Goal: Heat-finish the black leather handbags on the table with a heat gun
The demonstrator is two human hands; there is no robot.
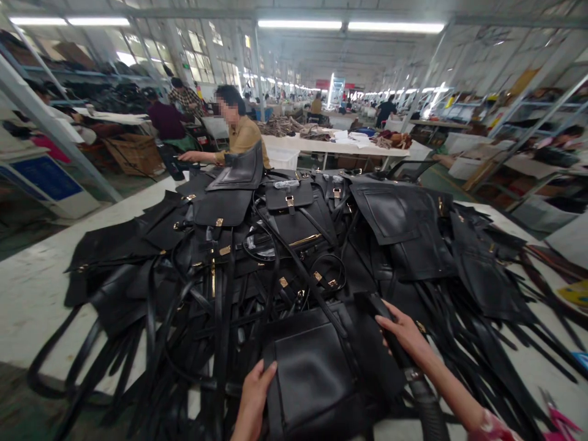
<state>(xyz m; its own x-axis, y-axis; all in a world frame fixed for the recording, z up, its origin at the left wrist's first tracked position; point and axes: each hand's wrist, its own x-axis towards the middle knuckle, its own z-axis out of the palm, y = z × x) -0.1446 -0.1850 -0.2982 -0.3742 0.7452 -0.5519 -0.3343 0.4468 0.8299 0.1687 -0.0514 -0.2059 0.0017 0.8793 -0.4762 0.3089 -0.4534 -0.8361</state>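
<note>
At the bottom centre, my left hand (pixel 255 395) grips the left edge of a black leather bag piece (pixel 316 370), thumb on top. My right hand (pixel 404 331) is wrapped round a black handheld tool (pixel 392 337), which joins a ribbed dark hose (pixel 428 404). The tool lies over the right part of the bag piece. Behind both hands, a large heap of black bags (pixel 285 245) with gold clasps and long straps covers much of the pale table (pixel 32 294).
Across the table, a person in a tan top (pixel 248 138) reaches toward the left. Straps hang over the near table edge. Pink-handled scissors (pixel 558 419) lie at the lower right. Farther back stand a white table (pixel 316 144), cardboard boxes (pixel 131 153) and metal posts.
</note>
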